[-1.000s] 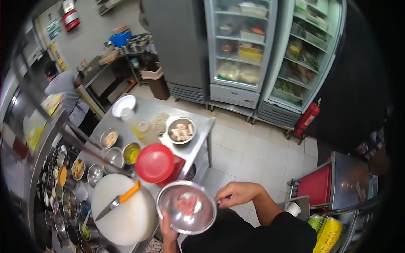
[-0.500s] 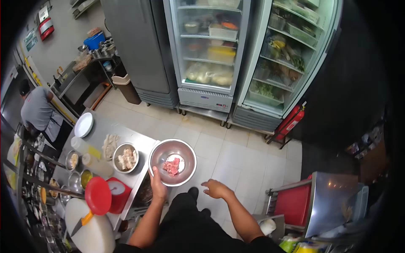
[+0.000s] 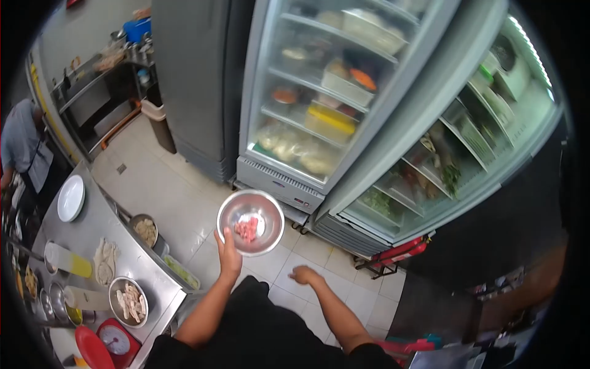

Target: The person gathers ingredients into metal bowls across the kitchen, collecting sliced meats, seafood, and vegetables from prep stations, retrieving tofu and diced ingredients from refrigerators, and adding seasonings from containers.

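A round stainless steel bowl (image 3: 270, 212) is in my left hand (image 3: 228, 255), with the thumb over its rim and the fingers beneath. Inside lies a small heap of raw pinkish-red meat pieces (image 3: 246, 230), toward the side nearer my thumb. My right hand (image 3: 302, 275) hangs over the floor, to the right of and below the bowl, not touching it. Its fingers are loosely bent and somewhat blurred, with nothing seen in them.
Two glass-door fridges (image 3: 279, 181) and a grey cabinet (image 3: 190, 80) stand ahead. At left, a steel counter (image 3: 157, 289) bears a bowl of pale meat strips (image 3: 130, 301), squeeze bottles, a plate (image 3: 71, 198) and a red scale (image 3: 120, 341). A person (image 3: 27, 147) stands at far left.
I have moved forward toward the fridges, which now look larger and tilted. The counter has shifted left and down in view. My left hand still holds the bowl; my right index finger looks less extended.
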Available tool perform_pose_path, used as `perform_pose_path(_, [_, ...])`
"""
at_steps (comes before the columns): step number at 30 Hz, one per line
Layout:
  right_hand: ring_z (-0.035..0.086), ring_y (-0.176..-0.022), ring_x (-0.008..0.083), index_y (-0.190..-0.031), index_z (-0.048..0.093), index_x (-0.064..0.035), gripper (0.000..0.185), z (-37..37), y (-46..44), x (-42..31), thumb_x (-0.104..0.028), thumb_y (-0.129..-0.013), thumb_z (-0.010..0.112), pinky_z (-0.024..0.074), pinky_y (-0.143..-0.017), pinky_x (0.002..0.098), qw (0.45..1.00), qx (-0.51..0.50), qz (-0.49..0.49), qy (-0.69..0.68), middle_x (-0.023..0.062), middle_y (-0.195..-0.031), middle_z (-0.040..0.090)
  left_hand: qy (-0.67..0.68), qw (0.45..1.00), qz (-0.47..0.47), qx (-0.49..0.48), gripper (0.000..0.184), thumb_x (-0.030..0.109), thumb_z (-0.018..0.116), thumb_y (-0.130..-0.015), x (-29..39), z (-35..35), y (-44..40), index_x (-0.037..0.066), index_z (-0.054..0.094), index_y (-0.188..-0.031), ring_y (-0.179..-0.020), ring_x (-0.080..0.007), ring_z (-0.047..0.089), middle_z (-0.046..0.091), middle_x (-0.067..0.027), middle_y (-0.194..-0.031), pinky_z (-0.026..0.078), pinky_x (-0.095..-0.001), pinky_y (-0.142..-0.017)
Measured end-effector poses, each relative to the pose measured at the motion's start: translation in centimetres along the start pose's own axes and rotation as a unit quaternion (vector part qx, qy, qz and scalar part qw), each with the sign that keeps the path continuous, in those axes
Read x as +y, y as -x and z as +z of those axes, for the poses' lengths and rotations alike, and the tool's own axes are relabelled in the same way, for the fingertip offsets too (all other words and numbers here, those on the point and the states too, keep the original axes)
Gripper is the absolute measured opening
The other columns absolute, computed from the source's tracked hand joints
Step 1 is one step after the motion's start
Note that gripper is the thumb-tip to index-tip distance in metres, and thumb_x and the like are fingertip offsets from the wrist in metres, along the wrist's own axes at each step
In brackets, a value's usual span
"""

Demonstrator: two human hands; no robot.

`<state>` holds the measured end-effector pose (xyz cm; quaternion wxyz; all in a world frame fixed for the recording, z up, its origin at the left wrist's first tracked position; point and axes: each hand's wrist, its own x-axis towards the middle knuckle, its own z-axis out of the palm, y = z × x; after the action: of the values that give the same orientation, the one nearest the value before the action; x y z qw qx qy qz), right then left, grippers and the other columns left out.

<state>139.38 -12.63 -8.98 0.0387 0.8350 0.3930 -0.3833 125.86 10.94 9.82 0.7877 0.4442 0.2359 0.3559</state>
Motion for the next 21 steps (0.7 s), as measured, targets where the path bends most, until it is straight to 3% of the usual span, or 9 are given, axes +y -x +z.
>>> perform_pose_path(3, [0.056, -0.103, 0.0376, -0.103, 0.064, 0.0005, 0.052, -7.7, -4.7, -0.6, -0.047, -0.091, 0.045, 0.0434, -0.09, 0.0448, 0.998, 0.041, 0.007, 0.055, 0.0226, -0.105, 0.062, -0.123, 0.99, 0.059, 0.033, 0.048, 0.034, 0.036, -0.1, 2.0, 0.2, -4.4, 0.0, 0.033, -0.133, -0.117, -0.0195, 0.044, 0.043, -0.0137, -0.128, 0.032, -0.0308, -0.102])
perform_pose_path(8, [0.047, -0.116, 0.0391, -0.103, 0.065, 0.0011, 0.051, -21.7, -13.5, -5.0, -0.045, -0.091, 0.047, 0.0423, -0.092, 0.0459, 0.98, 0.104, -0.056, 0.158, 0.0259, -0.123, 0.051, -0.112, 0.981, 0.126, 0.1, 0.047, 0.036, 0.034, -0.1, 6.0, -0.1, -8.0, -0.001, 0.035, -0.13, -0.111, -0.0201, 0.046, 0.048, -0.0142, -0.121, 0.034, -0.0315, -0.098])
perform_pose_path(10, [0.04, -0.123, 0.0398, -0.108, 0.062, 0.0042, 0.046, -26.1, -18.1, -7.2, -0.037, -0.09, 0.05, 0.0405, -0.094, 0.0478, 0.969, 0.116, -0.081, 0.204, 0.0263, -0.132, 0.042, -0.073, 0.98, 0.123, 0.139, 0.048, 0.032, 0.033, -0.101, 8.1, 0.2, -8.2, 0.0, 0.03, -0.136, -0.12, -0.0198, 0.042, 0.043, -0.0139, -0.13, 0.031, -0.0312, -0.103])
perform_pose_path(12, [0.04, -0.123, 0.0387, -0.111, 0.059, 0.0069, 0.042, -28.0, -24.5, -8.4, -0.026, -0.088, 0.049, 0.0392, -0.095, 0.0487, 0.906, 0.328, -0.115, 0.24, 0.0255, -0.132, 0.041, -0.073, 0.976, 0.144, 0.148, 0.048, 0.032, 0.032, -0.101, 7.9, -1.1, -9.5, 0.0, 0.03, -0.136, -0.12, -0.0213, 0.042, 0.042, -0.0149, -0.13, 0.03, -0.0322, -0.103])
perform_pose_path(13, [0.03, -0.132, 0.037, -0.124, 0.049, 0.0064, 0.05, -27.7, -34.3, -6.7, -0.028, -0.088, 0.049, 0.0323, -0.104, 0.0466, 0.898, 0.355, -0.09, 0.244, 0.023, -0.141, 0.034, -0.097, 0.969, 0.159, 0.162, 0.048, 0.032, 0.032, -0.101, 7.6, -1.7, -10.3, -0.001, 0.029, -0.136, -0.12, -0.0217, 0.042, 0.042, -0.0154, -0.13, 0.03, -0.0321, -0.102])
perform_pose_path(15, [0.026, -0.136, 0.0335, -0.127, 0.047, 0.0061, 0.046, -34.5, -31.2, -12.2, -0.02, -0.09, 0.042, 0.0342, -0.102, 0.0445, 0.912, 0.326, -0.105, 0.224, 0.02, -0.143, 0.032, -0.148, 0.953, 0.191, 0.183, 0.049, 0.033, 0.033, -0.1, 7.1, -2.9, -12.0, -0.002, 0.029, -0.135, -0.119, -0.0226, 0.041, 0.042, -0.0164, -0.128, 0.029, -0.0318, -0.102])
perform_pose_path(16, [0.025, -0.136, 0.0334, -0.124, 0.051, 0.005, 0.042, -36.4, -32.0, -13.2, -0.018, -0.09, 0.042, 0.0351, -0.1, 0.045, 0.893, 0.394, -0.14, 0.164, 0.0179, -0.143, 0.033, -0.166, 0.947, 0.203, 0.187, 0.05, 0.033, 0.033, -0.1, 7.0, -3.3, -13.2, -0.002, 0.028, -0.135, -0.118, -0.023, 0.041, 0.042, -0.0169, -0.128, 0.029, -0.0317, -0.102])
perform_pose_path(18, [0.022, -0.137, 0.0339, -0.116, 0.06, 0.0019, 0.039, -39.3, -35.1, -14.4, -0.021, -0.089, 0.043, 0.0346, -0.099, 0.0478, 0.836, 0.412, -0.141, 0.335, 0.0163, -0.144, 0.034, -0.195, 0.937, 0.214, 0.195, 0.051, 0.033, 0.033, -0.1, 6.8, -4.1, -15.6, -0.003, 0.028, -0.135, -0.117, -0.0239, 0.04, 0.042, -0.0179, -0.127, 0.028, -0.0315, -0.102])
perform_pose_path(21, [0.024, -0.136, 0.0344, -0.116, 0.06, 0.0015, 0.039, -43.4, -37.2, -16.4, -0.021, -0.089, 0.044, 0.0312, -0.101, 0.0473, 0.827, 0.405, -0.154, 0.358, 0.0166, -0.142, 0.036, -0.22, 0.933, 0.183, 0.217, 0.05, 0.032, 0.034, -0.1, 6.5, -5.3, -19.1, -0.002, 0.028, -0.135, -0.117, -0.0225, 0.041, 0.042, -0.0165, -0.126, 0.029, -0.0313, -0.101])
